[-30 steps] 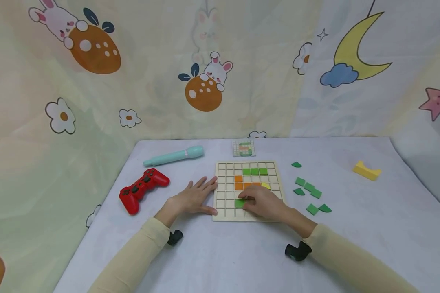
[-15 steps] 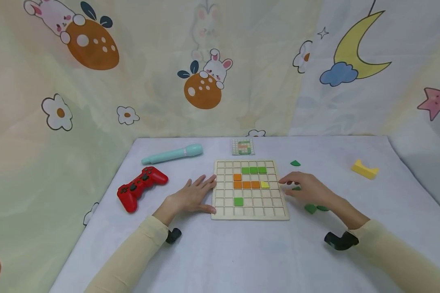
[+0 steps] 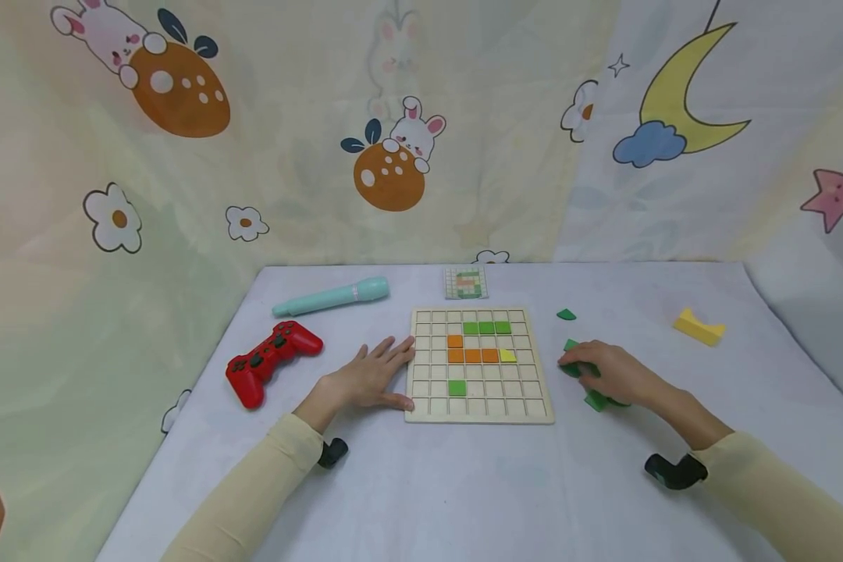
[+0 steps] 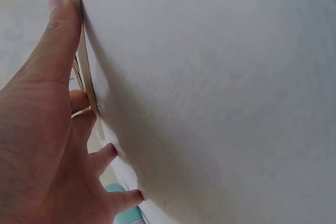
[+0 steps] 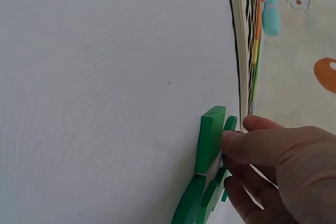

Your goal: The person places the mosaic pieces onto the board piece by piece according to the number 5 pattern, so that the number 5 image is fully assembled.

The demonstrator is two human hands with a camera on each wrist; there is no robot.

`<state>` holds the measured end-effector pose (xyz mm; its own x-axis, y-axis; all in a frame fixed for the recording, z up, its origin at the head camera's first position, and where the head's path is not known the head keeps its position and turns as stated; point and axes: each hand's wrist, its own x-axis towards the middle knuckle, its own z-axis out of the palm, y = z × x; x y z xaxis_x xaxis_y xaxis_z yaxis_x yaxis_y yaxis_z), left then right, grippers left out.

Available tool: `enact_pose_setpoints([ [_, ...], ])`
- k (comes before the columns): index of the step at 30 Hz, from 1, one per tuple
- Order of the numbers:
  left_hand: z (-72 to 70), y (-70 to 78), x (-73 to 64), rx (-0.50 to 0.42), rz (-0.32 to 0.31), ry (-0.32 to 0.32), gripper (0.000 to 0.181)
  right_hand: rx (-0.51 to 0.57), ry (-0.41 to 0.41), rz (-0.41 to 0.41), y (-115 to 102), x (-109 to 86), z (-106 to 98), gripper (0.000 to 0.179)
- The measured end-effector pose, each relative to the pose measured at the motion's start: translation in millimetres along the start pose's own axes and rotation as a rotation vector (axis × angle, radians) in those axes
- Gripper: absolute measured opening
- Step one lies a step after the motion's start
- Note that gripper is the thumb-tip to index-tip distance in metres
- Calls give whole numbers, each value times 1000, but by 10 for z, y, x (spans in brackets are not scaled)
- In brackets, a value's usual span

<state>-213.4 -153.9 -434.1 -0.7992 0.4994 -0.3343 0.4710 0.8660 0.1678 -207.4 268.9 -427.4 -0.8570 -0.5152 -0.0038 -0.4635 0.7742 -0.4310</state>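
A pale grid board (image 3: 432,407) lies in the middle of the table in the head view. On it sit several light green squares (image 3: 486,328), several orange squares (image 3: 472,356) and one yellow square (image 3: 507,356). My left hand (image 3: 368,382), fingers spread, touches the board's left edge; the left wrist view shows the thumb (image 4: 58,35) against its side. My right hand (image 3: 614,375) reaches down over loose darker green pieces (image 3: 595,400) right of the board, partly hiding them. In the right wrist view its thumb and fingers are bent and apart, thumb tip beside a green block (image 5: 211,137).
A small pattern card (image 3: 466,283) lies behind the board. A red game controller (image 3: 270,361) and a teal toy microphone (image 3: 332,297) are at the left. To the right lie a single green piece (image 3: 566,314) and a yellow curved block (image 3: 699,327).
My right hand has left the board and moved right to the loose green pieces, baring the orange and yellow row and the lone green square. My left hand stays at the board's edge.
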Motion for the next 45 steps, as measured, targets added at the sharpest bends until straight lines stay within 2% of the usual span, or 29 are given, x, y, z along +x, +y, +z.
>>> enact_pose_setpoints([
  [8,10,4,-6,0,4,6,101,-13,53,-17,-20,22,38,31],
  [19,29,-7,8,2,-7,11,104,-32,79,-10,-61,81,81,28],
  [29,33,-7,9,-7,-8,13,103,-51,66,-5,-96,110,85,37],
  [34,28,-6,13,6,-7,18,102,-26,28,-5,-99,105,74,36],
  [38,24,-4,14,14,-8,17,103,-37,29,-11,-106,115,70,33],
  [42,24,-2,12,8,-12,13,103,-36,45,17,-125,171,64,33],
  [45,29,3,10,-3,-11,12,103,-25,63,33,-171,285,67,32],
])
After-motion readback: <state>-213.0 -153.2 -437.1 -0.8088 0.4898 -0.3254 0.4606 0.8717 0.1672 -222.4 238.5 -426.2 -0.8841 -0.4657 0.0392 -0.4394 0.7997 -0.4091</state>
